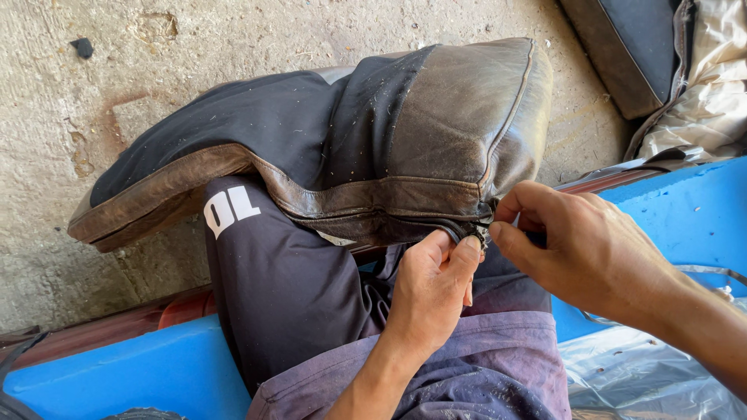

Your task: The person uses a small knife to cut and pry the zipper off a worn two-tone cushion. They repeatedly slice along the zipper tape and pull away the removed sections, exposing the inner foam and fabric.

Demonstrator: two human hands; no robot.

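I am resting a worn leather cushion (373,148) across my raised knee, so that its seamed lower edge is facing me and the corner with the zip is sitting right under my hands. My left hand (432,284) is coming up from below, thumb and forefinger pinched shut on the leather just beside the zip's end (481,229), steadying the seam. My right hand (580,249) is reaching in from the right edge of my lap, its fingertips closed together at the same corner; whether they are gripping the zip pull itself I cannot tell, since the fingers are covering it. The two hands are almost touching there.

The cushion's dark fabric face is dusted with pale specks, and its far end is hanging out over the concrete floor (70,85). My dark trouser leg (288,288) is bearing the weight. I am sitting on something blue (156,373). Clear plastic sheeting (630,373) is lying crumpled at my right, and another cushion (630,47) is leaning by pale fabric at the upper right corner, well apart from my hands.
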